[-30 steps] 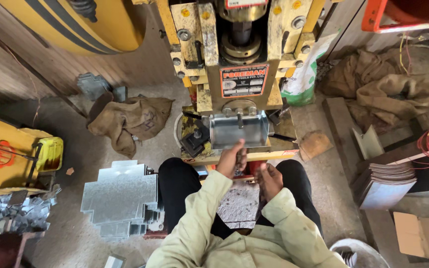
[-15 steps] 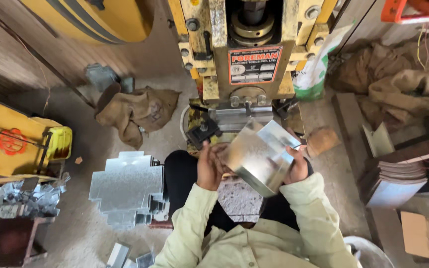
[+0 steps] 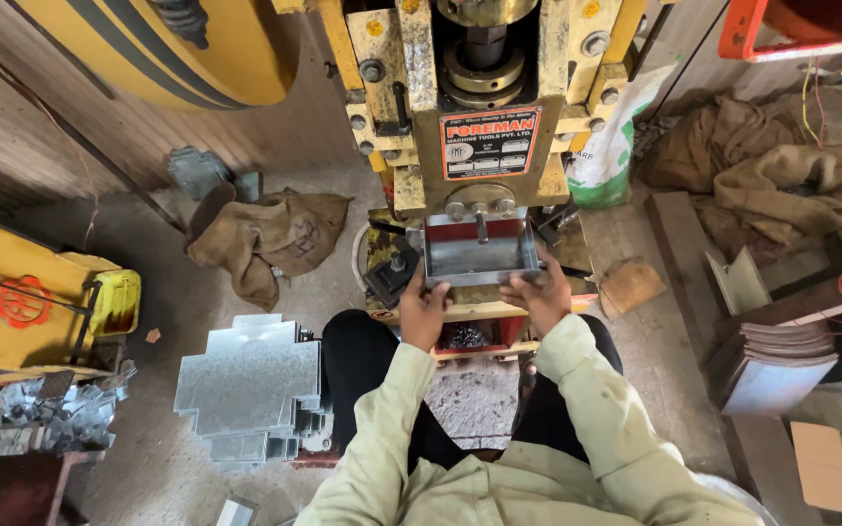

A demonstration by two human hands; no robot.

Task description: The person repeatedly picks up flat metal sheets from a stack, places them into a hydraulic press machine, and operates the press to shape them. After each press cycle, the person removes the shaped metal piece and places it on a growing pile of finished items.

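Both arms, in pale yellow-green sleeves, reach forward from the seated person toward the yellow power press (image 3: 484, 117). The left hand (image 3: 424, 310) grips the left edge of a sheet-metal tray (image 3: 479, 255), fingers curled up over its side, wrist slightly bent. The right hand (image 3: 541, 295) mirrors it on the right edge, thumb on top and fingers wrapped under; each grip is clenched on the tray.

The tray is a shallow box of grey galvanised sheet with upturned walls, open side facing the camera, its floor dull and reflective. It sits on the press surface directly under the ram, against a red backing, held level between the hands.

On the floor to the person's left lies a stack of cross-shaped metal blanks (image 3: 246, 380). A burlap sack (image 3: 270, 234) lies crumpled farther back, and a pile of finished folded pieces (image 3: 767, 356) stands at the right.
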